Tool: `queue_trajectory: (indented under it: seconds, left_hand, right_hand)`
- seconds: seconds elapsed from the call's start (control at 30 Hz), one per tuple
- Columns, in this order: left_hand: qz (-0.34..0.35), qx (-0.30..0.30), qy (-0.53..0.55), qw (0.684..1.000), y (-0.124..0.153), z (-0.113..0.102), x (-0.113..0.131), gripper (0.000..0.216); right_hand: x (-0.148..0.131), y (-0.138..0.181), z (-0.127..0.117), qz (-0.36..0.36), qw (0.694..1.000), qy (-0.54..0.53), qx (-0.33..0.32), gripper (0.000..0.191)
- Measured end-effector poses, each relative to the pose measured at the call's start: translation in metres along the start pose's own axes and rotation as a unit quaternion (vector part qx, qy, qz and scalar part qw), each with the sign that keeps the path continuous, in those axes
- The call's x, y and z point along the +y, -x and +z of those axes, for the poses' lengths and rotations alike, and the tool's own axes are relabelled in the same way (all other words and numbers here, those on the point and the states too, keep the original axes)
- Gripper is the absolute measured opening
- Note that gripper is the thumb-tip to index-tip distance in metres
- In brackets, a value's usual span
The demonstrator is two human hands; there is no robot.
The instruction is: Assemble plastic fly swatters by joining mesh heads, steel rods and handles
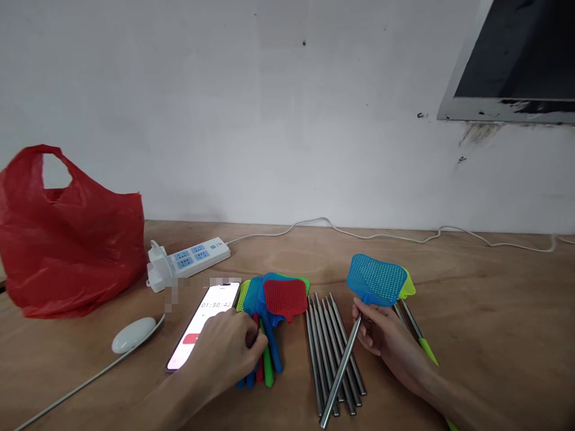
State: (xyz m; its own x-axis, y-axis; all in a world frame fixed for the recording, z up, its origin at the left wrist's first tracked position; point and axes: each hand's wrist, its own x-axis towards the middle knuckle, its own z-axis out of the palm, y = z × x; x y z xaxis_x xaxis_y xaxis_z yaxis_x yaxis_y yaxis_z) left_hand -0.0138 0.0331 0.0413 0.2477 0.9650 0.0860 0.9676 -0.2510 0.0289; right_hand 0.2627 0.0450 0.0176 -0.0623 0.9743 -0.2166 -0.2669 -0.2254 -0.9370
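Pinching the blue head (376,278) and rod (342,368) together in the right hand (381,335), closed snugly round the join, slanting now over the loose rods (331,344). Likely fitting head to rod; calling next for a push home, then one of the handles (268,365). Over those with the left hand (231,341), curled, too self-masked to tell whether gripping any. Losing the join behind the pinch, and the lime swatter (429,351) partly behind the forearm (426,380) and off the bottom edge.
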Motion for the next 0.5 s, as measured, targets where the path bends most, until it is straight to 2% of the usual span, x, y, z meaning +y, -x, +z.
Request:
queue_trajectory:
  seconds: [0.33,0.43,0.5]
  left_hand:
    - [0.049,0.043,0.063,0.996,-0.001,0.0067,-0.002,0.044]
    - [0.074,0.053,0.092,0.992,0.0011,0.005,0.0004,0.044]
    - [0.085,0.066,0.112,0.988,0.0021,0.0036,0.0012,0.043]
  right_hand:
    - [-0.0011,0.0019,0.0007,0.014,1.0,0.022,0.004,0.05]
    - [-0.0004,0.0017,0.0002,0.007,0.999,-0.012,-0.029,0.054]
    - [-0.0004,0.001,-0.0007,0.013,0.996,-0.046,-0.08,0.057]
